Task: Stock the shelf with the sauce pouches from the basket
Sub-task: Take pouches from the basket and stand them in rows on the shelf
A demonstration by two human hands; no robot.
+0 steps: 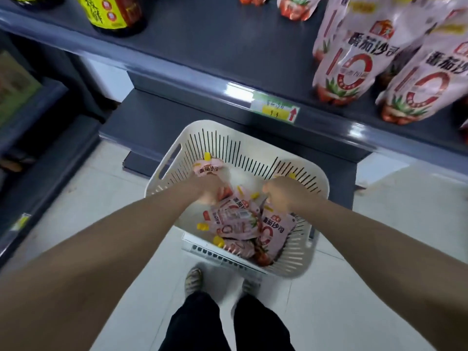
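Observation:
A cream slotted basket [255,150] stands on the floor below the shelf and holds several pink sauce pouches [235,224] with yellow caps. Both my hands are down inside it. My left hand [205,188] is closed around a pouch [207,169] at the basket's far left side. My right hand [286,193] is curled over the pile and grips the top of another pouch [276,229]. On the dark grey shelf [240,54] above, several of the same pouches [354,59] stand upright at the right.
Dark sauce bottles with yellow labels [114,13] stand at the shelf's back left. A price tag [276,110] hangs on the shelf's front edge. Between bottles and pouches the shelf board is bare. My feet [193,279] stand on the pale floor just behind the basket.

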